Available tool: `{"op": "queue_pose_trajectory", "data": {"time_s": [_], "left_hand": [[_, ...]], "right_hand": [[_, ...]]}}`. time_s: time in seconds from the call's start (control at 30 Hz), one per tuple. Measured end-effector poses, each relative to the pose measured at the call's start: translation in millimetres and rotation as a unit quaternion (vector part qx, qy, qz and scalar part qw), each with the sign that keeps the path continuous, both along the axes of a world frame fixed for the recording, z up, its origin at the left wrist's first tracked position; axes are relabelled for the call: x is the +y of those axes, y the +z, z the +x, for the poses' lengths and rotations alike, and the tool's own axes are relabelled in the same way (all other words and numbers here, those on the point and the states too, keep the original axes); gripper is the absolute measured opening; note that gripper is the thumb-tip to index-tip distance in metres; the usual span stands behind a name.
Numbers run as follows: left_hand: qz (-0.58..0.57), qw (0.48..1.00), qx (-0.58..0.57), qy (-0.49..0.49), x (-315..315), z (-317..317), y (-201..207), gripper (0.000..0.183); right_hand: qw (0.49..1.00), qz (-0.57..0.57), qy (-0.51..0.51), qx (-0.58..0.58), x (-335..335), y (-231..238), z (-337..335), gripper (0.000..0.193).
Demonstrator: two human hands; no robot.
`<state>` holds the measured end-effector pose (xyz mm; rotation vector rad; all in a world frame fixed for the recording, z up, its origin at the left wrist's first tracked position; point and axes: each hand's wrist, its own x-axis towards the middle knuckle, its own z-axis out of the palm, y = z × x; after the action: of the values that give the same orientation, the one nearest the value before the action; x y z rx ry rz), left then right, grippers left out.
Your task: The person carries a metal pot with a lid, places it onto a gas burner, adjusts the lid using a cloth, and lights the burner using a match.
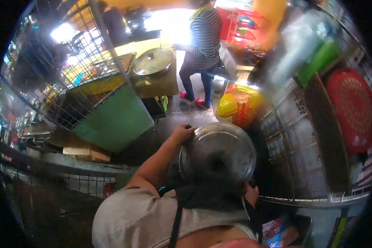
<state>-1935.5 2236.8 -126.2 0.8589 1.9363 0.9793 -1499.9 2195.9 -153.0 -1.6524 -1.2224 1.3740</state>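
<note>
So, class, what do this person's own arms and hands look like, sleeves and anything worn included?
The left arm comes out of a plain, beige fabric short sleeve and is uncovered below it; a thin band seems to circle the wrist. The left fingers and right fingers show no gloves. The right sleeve cannot be made out.

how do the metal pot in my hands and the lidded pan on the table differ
The metal pot is held in the left hand and right hand; the lidded pan rests on the table. The metal pot looks grey, the lidded pan's top yellowish. The metal pot appears larger, being nearer the camera; the lidded pan appears smaller. Both are round.
</note>
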Motion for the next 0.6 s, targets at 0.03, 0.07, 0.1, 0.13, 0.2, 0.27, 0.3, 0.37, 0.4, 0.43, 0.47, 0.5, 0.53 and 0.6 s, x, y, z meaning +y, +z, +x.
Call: {"op": "queue_pose_trajectory", "data": {"time_s": [0.03, 0.07, 0.1, 0.13, 0.2, 0.27, 0.3, 0.37, 0.4, 0.43, 0.47, 0.5, 0.53, 0.6], "left_hand": [[-0.004, 1.000, -0.006, 0.004, 2, -16, -5, 0.043], [0.014, 1.000, -0.002, 0.024, 2, -32, -10, 0.041], [0.031, 0.998, 0.006, 0.045, 0, -49, -14, 0.040], [0.024, 0.998, 0.004, 0.053, -6, -64, -15, 0.040], [-0.014, 0.993, 0.091, 0.074, -13, -89, -13, 0.039], [-0.025, 0.990, 0.117, 0.072, -25, -117, -37, 0.041], [-0.016, 0.991, 0.095, 0.092, -32, -130, -59, 0.042], [-0.009, 0.991, 0.077, 0.113, -45, -138, -65, 0.043], [-0.046, 0.984, 0.107, 0.132, -58, -132, -51, 0.044], [-0.084, 0.976, 0.137, 0.150, -68, -128, -43, 0.045], [-0.088, 0.974, 0.141, 0.156, -75, -131, -47, 0.045], [-0.072, 0.981, 0.044, 0.175, -84, -130, -54, 0.046], [-0.050, 0.978, -0.053, 0.196, -83, -126, -54, 0.048], [-0.071, 0.977, 0.089, 0.180, -87, -114, -45, 0.050]], "right_hand": [[0.995, 0.067, 0.042, -0.059, 9, -2, -12, 0.037], [0.989, 0.097, 0.067, -0.088, 19, -3, -25, 0.036], [0.981, 0.127, 0.091, -0.117, 27, 8, -46, 0.036], [1.000, 0.000, -0.010, -0.023, 37, 41, -88, 0.033], [0.983, -0.129, -0.113, 0.069, 50, 53, -127, 0.032], [0.981, -0.109, -0.050, 0.156, 62, 41, -147, 0.027], [0.980, -0.113, -0.044, 0.157, 66, 31, -153, 0.027], [0.981, -0.139, -0.053, 0.127, 72, 14, -162, 0.028], [0.980, -0.145, -0.047, 0.130, 72, 12, -165, 0.028], [0.982, -0.144, -0.023, 0.120, 73, 12, -168, 0.028], [0.984, -0.141, 0.001, 0.110, 73, 11, -169, 0.028], [0.983, -0.143, 0.005, 0.113, 70, 2, -162, 0.028], [0.988, -0.120, 0.022, 0.091, 77, -12, -158, 0.028], [0.991, -0.095, 0.046, 0.079, 94, -22, -156, 0.029]]}}
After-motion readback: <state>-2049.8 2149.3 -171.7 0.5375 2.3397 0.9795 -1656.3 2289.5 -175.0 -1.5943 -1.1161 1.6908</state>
